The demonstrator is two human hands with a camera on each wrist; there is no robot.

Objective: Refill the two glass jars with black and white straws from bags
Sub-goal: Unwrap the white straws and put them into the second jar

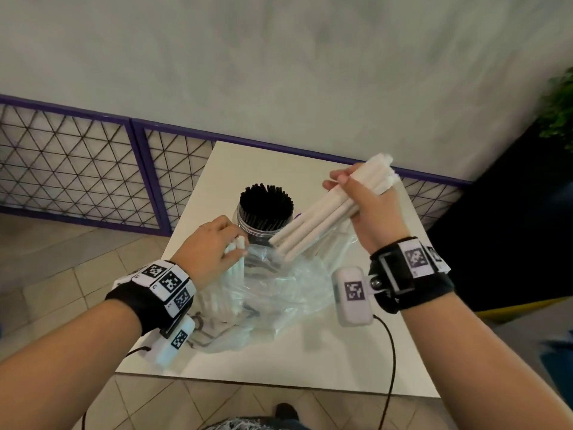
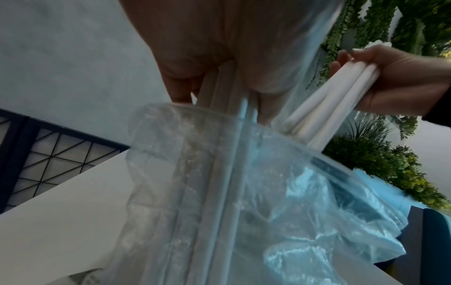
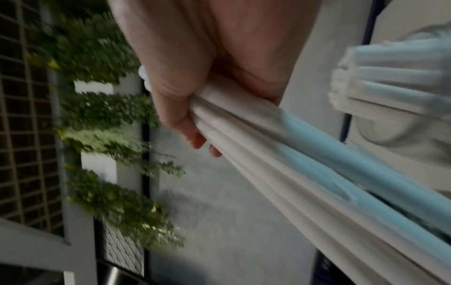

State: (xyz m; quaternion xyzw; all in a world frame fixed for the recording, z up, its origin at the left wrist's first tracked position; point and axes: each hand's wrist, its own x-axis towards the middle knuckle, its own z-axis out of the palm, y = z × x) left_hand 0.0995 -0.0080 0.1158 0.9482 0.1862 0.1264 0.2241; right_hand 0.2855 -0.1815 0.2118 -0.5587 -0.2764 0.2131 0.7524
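On the white table (image 1: 325, 355) stands a glass jar (image 1: 263, 226) packed with upright black straws (image 1: 266, 203). In front of it lies a crumpled clear plastic bag (image 1: 288, 283) (image 2: 268, 192). My left hand (image 1: 214, 243) (image 2: 207, 48) grips the bag's top together with the white straws (image 1: 232, 271) (image 2: 224, 86) still standing inside. My right hand (image 1: 366, 206) (image 2: 402, 81) (image 3: 195, 67) grips a thick bundle of white straws (image 1: 319, 221) (image 2: 324, 111) (image 3: 292, 173), held slanted above the bag, lower ends near the bag's mouth. I cannot make out a second jar.
A purple-framed wire fence (image 1: 77, 162) runs behind the table against a grey wall. Green plants (image 1: 558, 110) hang at the right. A dark counter (image 1: 511, 243) borders the table's right side. Cables trail from both wrist cameras over the front edge.
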